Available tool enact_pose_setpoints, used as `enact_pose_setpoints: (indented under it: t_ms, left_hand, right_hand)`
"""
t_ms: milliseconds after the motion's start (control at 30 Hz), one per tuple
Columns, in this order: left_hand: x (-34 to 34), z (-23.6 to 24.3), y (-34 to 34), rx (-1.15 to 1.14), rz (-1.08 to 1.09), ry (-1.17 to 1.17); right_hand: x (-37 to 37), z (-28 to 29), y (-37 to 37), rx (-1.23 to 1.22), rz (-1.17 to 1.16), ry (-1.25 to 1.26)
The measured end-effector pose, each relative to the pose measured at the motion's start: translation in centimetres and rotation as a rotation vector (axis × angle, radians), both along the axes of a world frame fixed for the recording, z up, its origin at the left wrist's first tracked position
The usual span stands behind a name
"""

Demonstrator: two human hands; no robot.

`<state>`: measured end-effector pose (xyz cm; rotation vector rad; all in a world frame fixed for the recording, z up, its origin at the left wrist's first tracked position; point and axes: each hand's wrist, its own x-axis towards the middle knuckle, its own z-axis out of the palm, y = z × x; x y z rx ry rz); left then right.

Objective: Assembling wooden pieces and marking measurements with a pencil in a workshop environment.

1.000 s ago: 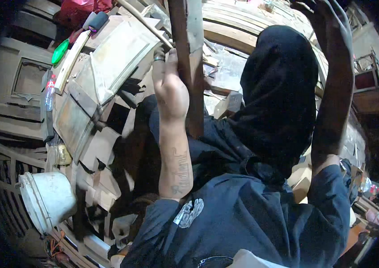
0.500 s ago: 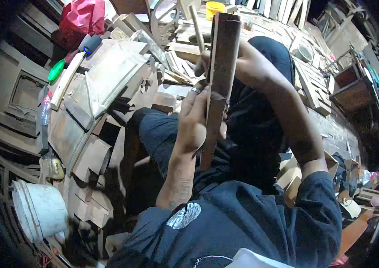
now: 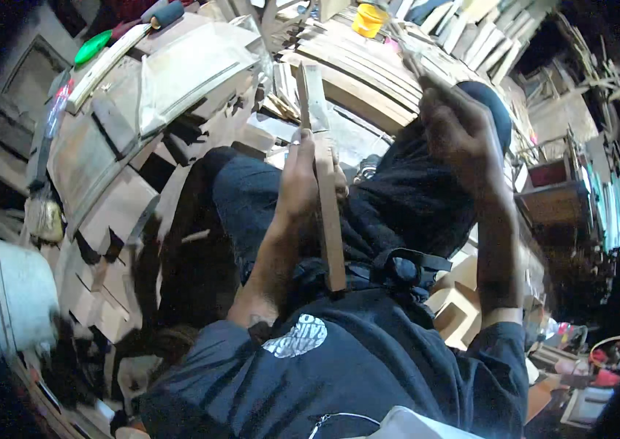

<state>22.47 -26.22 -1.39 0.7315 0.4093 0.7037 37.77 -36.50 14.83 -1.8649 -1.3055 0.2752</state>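
Observation:
My left hand [image 3: 303, 179] is wrapped round a squared wooden bar [image 3: 330, 241], which runs lengthwise over my lap, its paler far end [image 3: 312, 95] standing beyond my fingers. My right hand [image 3: 456, 135] is raised over my right leg, apart from the bar, closed on a thin stick [image 3: 410, 51] that points away to the upper left and is blurred by motion. My dark-clothed legs [image 3: 244, 205] are bent beneath both hands.
Board offcuts and flat panels [image 3: 186, 66] lie at left, with a white bucket [image 3: 14, 293] and green oval object [image 3: 92, 46]. Stacked planks [image 3: 346, 88] and a yellow tub [image 3: 368, 22] are ahead. A wooden cabinet [image 3: 551, 208] and clutter stand at right.
My right hand has left the bar and moved right with the stick. The bar and my left hand sit lower in the view, which has also shifted.

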Motion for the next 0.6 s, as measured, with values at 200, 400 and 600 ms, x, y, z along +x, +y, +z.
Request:
enact_pose_setpoints:
  t_ms: [200, 400, 600]
  left_hand:
    - [-1.4, -7.0, 2.6, -0.019, 0.055, 0.222]
    - [-0.4, -14.5, 4.7, -0.132, 0.000, 0.081]
    - [0.2, -14.7, 5.1, -0.118, 0.050, 0.141]
  right_hand:
    - [-1.2, -10.8, 2.8, -0.050, 0.333, -0.296]
    - [2.5, -17.0, 8.5, -0.344, 0.241, -0.524]
    - [3.8, -20.1, 11.2, -0.350, 0.299, -0.335]
